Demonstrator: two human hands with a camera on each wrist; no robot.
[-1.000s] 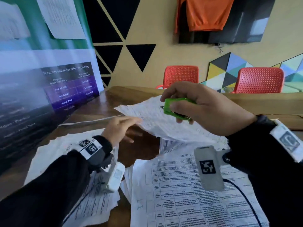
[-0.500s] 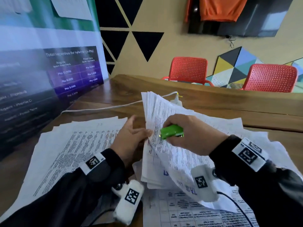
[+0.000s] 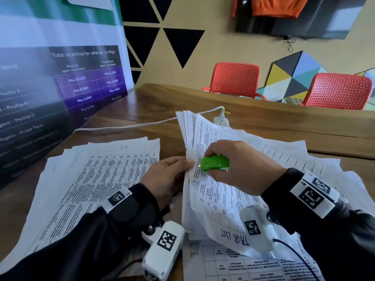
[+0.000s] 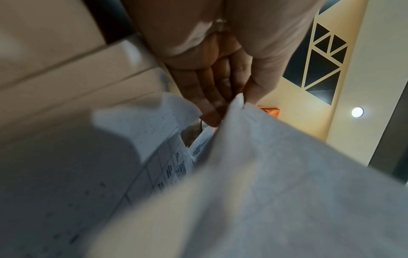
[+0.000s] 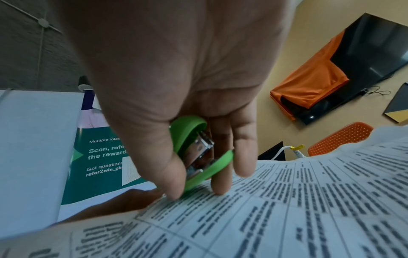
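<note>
A bundle of printed sheets (image 3: pixel 211 191) stands tilted up off the wooden table (image 3: pixel 154 106) in front of me. My left hand (image 3: pixel 168 175) pinches its left edge, thumb on top; in the left wrist view the fingers (image 4: pixel 212 97) lie under the paper (image 4: pixel 243 174). My right hand (image 3: pixel 241 169) grips a small green stapler (image 3: pixel 215 163) and holds it against the top sheet near that edge. In the right wrist view, thumb and fingers close round the green stapler (image 5: pixel 198 157), its metal inside showing, its tip on the printed sheet (image 5: pixel 287 209).
A spread of printed sheets (image 3: pixel 95 179) lies on the table at left, more sheets (image 3: pixel 253 264) at the front. A white cable (image 3: pixel 129 125) runs to a power strip (image 3: pixel 222 121) behind the bundle. A banner (image 3: pixel 60 88) stands left; red chairs (image 3: pixel 235 80) across the table.
The bundle, lifted high a second ago, has come down toward me. My left hand has taken hold of its left edge. The stapler has moved down to that edge.
</note>
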